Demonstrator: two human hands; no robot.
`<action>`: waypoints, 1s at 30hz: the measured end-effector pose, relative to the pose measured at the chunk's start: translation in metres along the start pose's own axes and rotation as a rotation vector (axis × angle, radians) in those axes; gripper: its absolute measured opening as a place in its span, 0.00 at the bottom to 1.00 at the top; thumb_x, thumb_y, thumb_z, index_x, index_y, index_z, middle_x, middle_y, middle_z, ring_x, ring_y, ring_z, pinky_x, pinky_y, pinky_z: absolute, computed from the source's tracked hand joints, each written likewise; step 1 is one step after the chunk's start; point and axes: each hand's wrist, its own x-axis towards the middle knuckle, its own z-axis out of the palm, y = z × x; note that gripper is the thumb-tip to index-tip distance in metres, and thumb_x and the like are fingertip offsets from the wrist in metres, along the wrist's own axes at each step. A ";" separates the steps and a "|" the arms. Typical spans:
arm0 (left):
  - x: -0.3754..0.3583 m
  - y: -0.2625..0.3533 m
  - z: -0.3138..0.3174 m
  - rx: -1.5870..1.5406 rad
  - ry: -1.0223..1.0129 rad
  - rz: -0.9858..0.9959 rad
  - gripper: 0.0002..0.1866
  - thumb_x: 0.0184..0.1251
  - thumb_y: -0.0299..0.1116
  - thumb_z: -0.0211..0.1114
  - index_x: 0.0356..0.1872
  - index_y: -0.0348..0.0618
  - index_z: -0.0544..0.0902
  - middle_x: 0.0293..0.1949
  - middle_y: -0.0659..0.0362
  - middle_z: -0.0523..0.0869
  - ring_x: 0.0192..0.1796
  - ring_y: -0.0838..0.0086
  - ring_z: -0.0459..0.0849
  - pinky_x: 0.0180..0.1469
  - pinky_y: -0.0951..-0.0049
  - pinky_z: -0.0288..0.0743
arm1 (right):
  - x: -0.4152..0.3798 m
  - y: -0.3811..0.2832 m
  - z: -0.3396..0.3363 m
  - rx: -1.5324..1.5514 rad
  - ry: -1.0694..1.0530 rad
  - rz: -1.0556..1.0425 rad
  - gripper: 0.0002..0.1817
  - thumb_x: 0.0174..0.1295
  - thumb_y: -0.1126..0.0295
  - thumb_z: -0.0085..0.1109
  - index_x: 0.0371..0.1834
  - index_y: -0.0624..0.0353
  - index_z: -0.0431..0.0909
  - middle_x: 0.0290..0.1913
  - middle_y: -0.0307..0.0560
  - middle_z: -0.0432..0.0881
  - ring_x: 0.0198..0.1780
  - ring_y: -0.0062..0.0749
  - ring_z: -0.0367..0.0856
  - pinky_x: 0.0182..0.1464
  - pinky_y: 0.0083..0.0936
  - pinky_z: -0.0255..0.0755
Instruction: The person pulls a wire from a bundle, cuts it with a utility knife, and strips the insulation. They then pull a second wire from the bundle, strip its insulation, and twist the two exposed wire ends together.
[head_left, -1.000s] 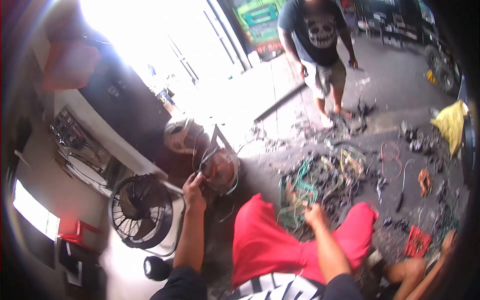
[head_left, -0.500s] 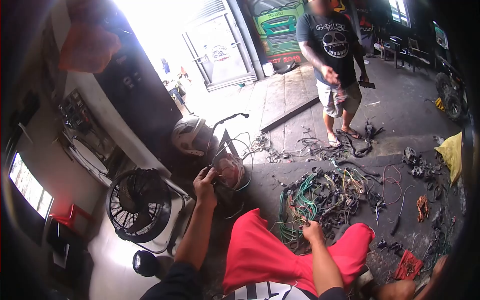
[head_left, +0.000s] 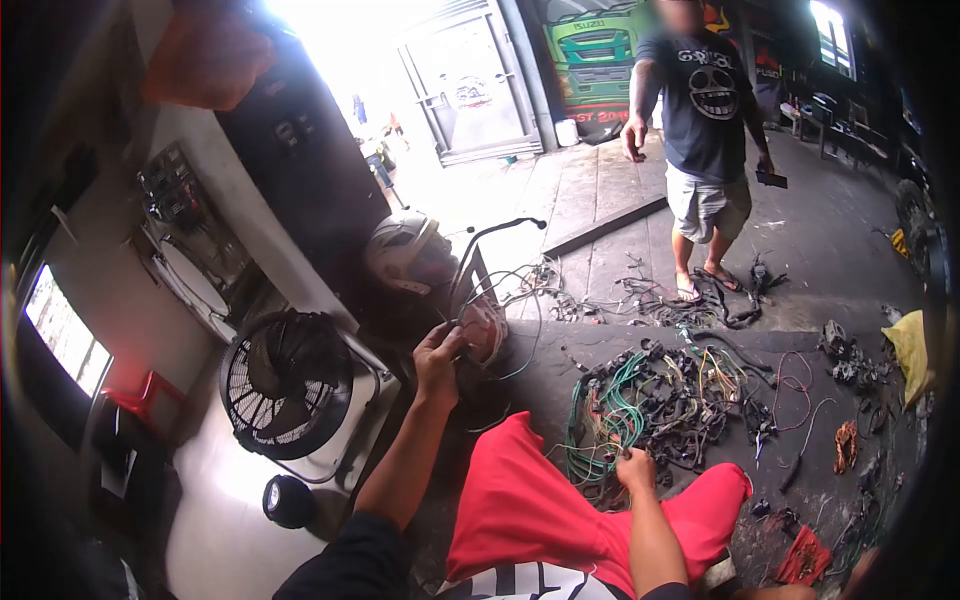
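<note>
Tangled wire heap [head_left: 660, 400] — floor; multicoloured

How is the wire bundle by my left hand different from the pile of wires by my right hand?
The wire bundle at the left hand is small, held up off the floor, mostly pale and dark loops. The wire pile at the right hand is far larger, spread flat on the floor, with green, yellow and red strands among black connectors. Both are tangled.

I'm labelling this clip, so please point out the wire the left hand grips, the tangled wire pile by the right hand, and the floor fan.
wire [head_left: 478, 240]: head view, on its dark raised arc above the left hand.
wire pile [head_left: 660, 395]: head view, middle of the tangle.
floor fan [head_left: 285, 385]: head view, front grille centre.
</note>
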 end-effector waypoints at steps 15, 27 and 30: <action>0.157 -0.034 0.185 0.258 -0.189 -0.016 0.14 0.59 0.31 0.62 0.43 0.32 0.78 0.29 0.57 0.80 0.28 0.75 0.80 0.28 0.78 0.71 | 0.010 -0.007 -0.002 0.094 -0.014 0.041 0.10 0.49 0.64 0.56 0.27 0.60 0.79 0.28 0.56 0.81 0.35 0.53 0.79 0.37 0.41 0.70; 0.252 -0.078 0.317 0.206 0.080 -0.004 0.06 0.52 0.21 0.56 0.27 0.28 0.79 0.22 0.52 0.80 0.21 0.71 0.80 0.22 0.70 0.74 | 0.047 0.051 0.027 0.259 -0.042 0.070 0.07 0.49 0.69 0.59 0.29 0.61 0.80 0.24 0.50 0.81 0.30 0.41 0.81 0.34 0.35 0.71; 0.292 -0.114 0.341 0.281 0.107 0.037 0.07 0.50 0.23 0.57 0.29 0.29 0.79 0.27 0.46 0.81 0.28 0.64 0.82 0.30 0.67 0.75 | 0.046 0.058 0.032 0.269 -0.061 0.071 0.07 0.50 0.69 0.58 0.28 0.60 0.80 0.24 0.51 0.81 0.30 0.42 0.81 0.34 0.35 0.71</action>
